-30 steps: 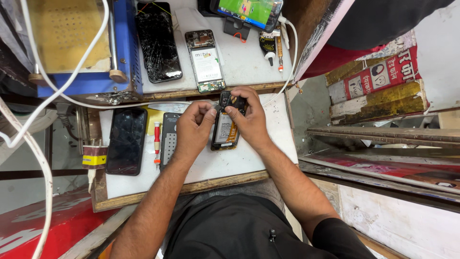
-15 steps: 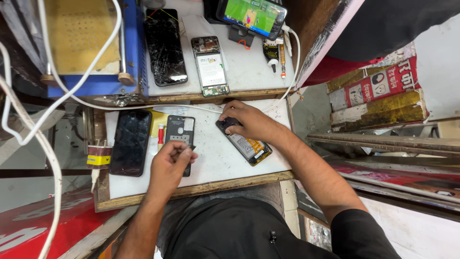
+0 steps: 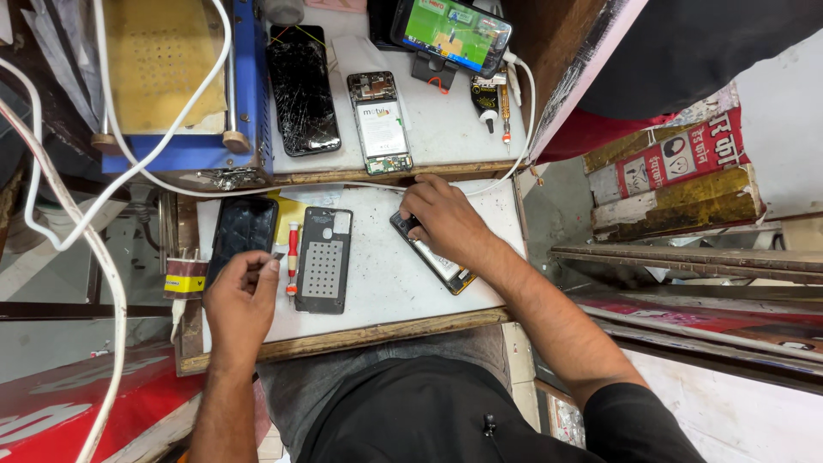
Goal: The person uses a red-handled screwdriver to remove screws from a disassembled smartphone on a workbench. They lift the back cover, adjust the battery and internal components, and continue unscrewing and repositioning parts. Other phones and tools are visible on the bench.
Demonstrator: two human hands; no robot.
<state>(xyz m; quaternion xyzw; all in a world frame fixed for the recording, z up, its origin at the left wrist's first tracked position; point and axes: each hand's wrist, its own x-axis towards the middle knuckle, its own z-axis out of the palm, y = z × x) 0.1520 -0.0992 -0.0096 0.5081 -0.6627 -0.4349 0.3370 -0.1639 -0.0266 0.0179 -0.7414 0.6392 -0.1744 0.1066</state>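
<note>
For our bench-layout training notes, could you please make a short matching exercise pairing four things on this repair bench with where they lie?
Things:
1. cracked phone
2. opened phone
3. red screwdriver
4. back cover

Places:
A. upper shelf, left of the opened phone
B. lower board, just left of the back cover
C. lower board, between the two hands
D. upper shelf, below the phone showing a game

Pairs: 1-A, 2-D, 3-B, 4-C

The left hand pinches a small tool; the right hand rests on a phone frame.
</note>
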